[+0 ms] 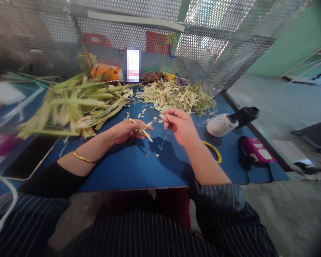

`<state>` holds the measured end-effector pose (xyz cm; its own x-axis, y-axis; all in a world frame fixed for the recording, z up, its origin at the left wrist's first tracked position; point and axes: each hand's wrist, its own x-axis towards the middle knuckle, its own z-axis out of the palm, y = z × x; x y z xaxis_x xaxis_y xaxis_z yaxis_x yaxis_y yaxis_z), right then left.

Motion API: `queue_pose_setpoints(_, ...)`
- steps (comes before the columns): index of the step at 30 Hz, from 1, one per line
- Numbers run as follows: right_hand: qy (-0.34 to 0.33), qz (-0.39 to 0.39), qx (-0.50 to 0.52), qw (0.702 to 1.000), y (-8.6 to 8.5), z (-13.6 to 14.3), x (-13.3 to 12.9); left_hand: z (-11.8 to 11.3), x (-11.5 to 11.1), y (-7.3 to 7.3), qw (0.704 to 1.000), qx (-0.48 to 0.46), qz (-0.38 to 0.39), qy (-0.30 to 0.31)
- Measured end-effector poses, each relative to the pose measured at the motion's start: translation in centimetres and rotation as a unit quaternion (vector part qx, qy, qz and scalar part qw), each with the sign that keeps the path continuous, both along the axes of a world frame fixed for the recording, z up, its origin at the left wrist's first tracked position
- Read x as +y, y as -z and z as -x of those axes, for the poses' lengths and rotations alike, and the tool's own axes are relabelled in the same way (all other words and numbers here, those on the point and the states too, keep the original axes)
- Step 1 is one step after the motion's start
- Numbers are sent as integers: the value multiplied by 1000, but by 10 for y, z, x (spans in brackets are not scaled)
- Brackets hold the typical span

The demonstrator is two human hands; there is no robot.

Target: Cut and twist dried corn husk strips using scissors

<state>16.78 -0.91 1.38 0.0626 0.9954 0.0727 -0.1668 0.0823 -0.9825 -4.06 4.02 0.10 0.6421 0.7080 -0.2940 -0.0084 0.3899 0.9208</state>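
My left hand (131, 131) is closed around a few short, pale plant strips (147, 135) that cross one another, with their ends sticking out past the fingertips. To its right, my right hand (180, 125) is raised just above the table, thumb and forefinger pinched on a thin white thread (157, 120). The thread runs across the gap between both hands. Behind my right hand lies a heap of small, pale cut plant pieces (176, 94). Long green-yellow husk leaves (80, 101) are piled beyond my left forearm.
A white thread spool (221, 125) and a black spool (247, 116) stand at right, near a yellow ring (215, 150) and a magenta box (258, 150). An orange packet (107, 72) sits at the back before a perforated metal screen (155, 21). A dark tablet (29, 159) lies left.
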Motion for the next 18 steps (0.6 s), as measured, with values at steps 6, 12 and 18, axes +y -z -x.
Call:
queue_pose_setpoints(6,83,-7,-66,994,0,-8,1,-1,-7,-5,996,25,-6,-82)
queue_pose_setpoints(12,111,-8,-273,955,5,-26,-1,0,-13,-12,988,67,-3,-142)
queue_pose_setpoints(18,129,-43,-610,780,9,-30,-6,0,-18,-19,985,81,-26,-153)
